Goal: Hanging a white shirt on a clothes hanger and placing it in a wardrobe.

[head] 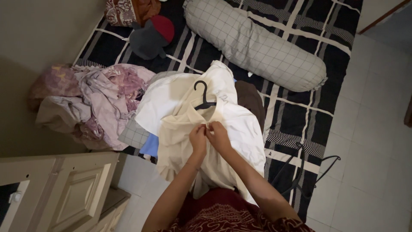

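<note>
Both hands meet at the front of a cream shirt (189, 129) that lies on the bed over a pile of clothes, its collar hung on a black hanger (202, 95). The left hand (198, 139) and right hand (219, 136) each pinch the shirt's placket just below the collar, fingertips touching. Two spare black hangers (307, 169) lie near the edge of the checked bedsheet (300, 111). A tug on the loose fabric could well slip the shirt off its hanger, or misalign the placket
</note>
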